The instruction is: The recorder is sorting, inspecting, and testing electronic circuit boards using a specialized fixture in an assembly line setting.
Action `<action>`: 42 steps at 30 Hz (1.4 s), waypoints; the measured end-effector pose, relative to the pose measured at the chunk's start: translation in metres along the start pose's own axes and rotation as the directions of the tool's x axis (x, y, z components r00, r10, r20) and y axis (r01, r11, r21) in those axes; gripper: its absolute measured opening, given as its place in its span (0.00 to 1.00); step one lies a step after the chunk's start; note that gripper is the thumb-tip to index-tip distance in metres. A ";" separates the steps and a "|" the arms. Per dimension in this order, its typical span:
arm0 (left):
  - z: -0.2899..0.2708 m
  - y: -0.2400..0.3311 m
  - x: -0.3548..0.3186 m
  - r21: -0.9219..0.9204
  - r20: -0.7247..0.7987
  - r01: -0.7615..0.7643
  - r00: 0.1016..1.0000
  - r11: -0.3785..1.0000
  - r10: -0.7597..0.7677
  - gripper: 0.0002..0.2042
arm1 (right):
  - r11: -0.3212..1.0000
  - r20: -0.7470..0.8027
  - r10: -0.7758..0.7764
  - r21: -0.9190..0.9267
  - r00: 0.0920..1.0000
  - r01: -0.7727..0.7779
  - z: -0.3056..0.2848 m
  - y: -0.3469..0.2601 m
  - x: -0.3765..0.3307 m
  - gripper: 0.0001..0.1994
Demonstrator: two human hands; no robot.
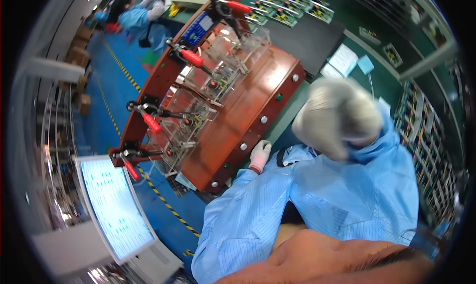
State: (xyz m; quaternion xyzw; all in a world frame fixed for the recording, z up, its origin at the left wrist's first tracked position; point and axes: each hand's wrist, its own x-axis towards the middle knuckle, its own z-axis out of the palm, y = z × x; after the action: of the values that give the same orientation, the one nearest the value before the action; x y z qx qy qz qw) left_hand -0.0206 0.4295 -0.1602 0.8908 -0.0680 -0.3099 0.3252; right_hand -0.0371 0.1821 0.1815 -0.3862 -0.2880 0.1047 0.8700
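My left hand [260, 155], in a white glove with a pink cuff, lies low against the front edge of a red-brown test fixture [225, 150]. Its fingers are curled in, and whatever may be inside them is hidden. Raised close in front of me on the right, my right hand [339, 115] wears a pale glove and is smeared by motion, so its fingers cannot be read. Along the fixture stand clear plastic nests [191, 120] holding small boards, with red-handled toggle clamps [192, 58] behind them. Round silver and green buttons [264, 119] line its front face.
A lit monitor [116, 204] stands at lower left. Green circuit boards [287, 6] lie at the far end, with papers [342, 60] on the green bench. More boards fill a rack [421, 130] at right. A co-worker in blue [136, 21] sits at far left.
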 end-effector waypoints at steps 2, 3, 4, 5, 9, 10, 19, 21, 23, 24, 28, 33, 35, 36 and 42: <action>-0.007 0.001 -0.008 -0.006 0.019 0.001 1.000 1.000 -0.001 0.15 | 0.986 0.131 -0.169 0.018 0.977 0.168 0.013 -0.014 0.007 0.17; -0.004 -0.011 -0.003 0.001 0.047 -0.037 0.998 0.999 0.037 0.15 | 0.982 0.189 -0.185 -0.006 0.965 0.189 0.016 -0.019 0.008 0.16; 0.002 -0.022 0.008 -0.003 0.061 -0.072 0.996 0.997 0.072 0.15 | 0.979 0.262 -0.189 -0.027 0.946 0.203 0.015 -0.026 0.009 0.15; 0.006 -0.032 0.017 -0.013 0.066 -0.103 0.992 0.995 0.104 0.15 | 0.976 0.342 -0.187 -0.044 0.921 0.214 0.016 -0.028 0.008 0.14; 0.009 -0.025 0.022 -0.028 0.078 -0.142 0.987 0.989 0.144 0.15 | 0.959 0.666 -0.125 -0.110 0.736 0.262 0.020 -0.043 -0.013 0.11; 0.008 -0.023 0.017 -0.007 0.077 -0.099 0.992 0.995 0.099 0.16 | 0.956 0.748 -0.095 -0.116 0.657 0.269 0.020 -0.042 -0.016 0.11; 0.035 -0.027 0.013 -0.001 -0.110 0.160 0.981 0.987 -0.159 0.19 | 0.992 0.221 0.085 0.069 0.972 -0.102 -0.038 0.014 0.042 0.22; 0.045 -0.026 0.023 -0.009 -0.174 0.231 0.958 0.973 -0.229 0.19 | 0.956 0.452 0.031 0.248 0.892 -0.158 -0.026 -0.007 0.061 0.17; 0.054 -0.017 0.034 -0.042 -0.195 0.188 0.962 0.981 -0.193 0.20 | 0.953 0.441 0.020 0.262 0.897 -0.150 -0.031 -0.020 0.056 0.17; 0.055 -0.007 0.040 -0.036 -0.186 0.207 0.960 0.978 -0.210 0.20 | 0.953 0.441 0.006 0.269 0.898 -0.138 -0.036 -0.025 0.054 0.17; 0.054 -0.016 0.031 -0.115 -0.282 0.216 0.929 0.970 -0.240 0.20 | 0.908 0.570 -0.046 0.366 0.820 -0.203 -0.031 -0.013 0.073 0.16; 0.052 -0.020 0.029 -0.162 -0.238 0.228 0.935 0.960 -0.262 0.19 | 0.908 0.673 -0.148 0.383 0.724 -0.171 -0.031 -0.003 0.071 0.15; 0.042 -0.003 0.024 -0.139 -0.234 0.215 0.941 0.967 -0.243 0.19 | 0.919 0.717 -0.180 0.367 0.674 -0.145 -0.031 -0.005 0.065 0.15; 0.039 -0.002 0.020 -0.125 -0.217 0.215 0.947 0.969 -0.238 0.19 | 0.919 0.746 -0.197 0.366 0.637 -0.145 -0.031 -0.001 0.064 0.14; 0.035 -0.019 0.010 -0.196 -0.195 0.185 0.955 0.963 -0.223 0.18 | 0.921 0.838 -0.152 0.312 0.524 -0.232 -0.051 0.039 0.055 0.13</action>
State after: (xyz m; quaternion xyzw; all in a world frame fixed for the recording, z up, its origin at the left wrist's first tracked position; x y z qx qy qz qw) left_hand -0.0347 0.4223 -0.1983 0.8891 0.0878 -0.2487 0.3741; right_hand 0.0386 0.1995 0.1485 -0.1128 -0.6392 0.3546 0.6730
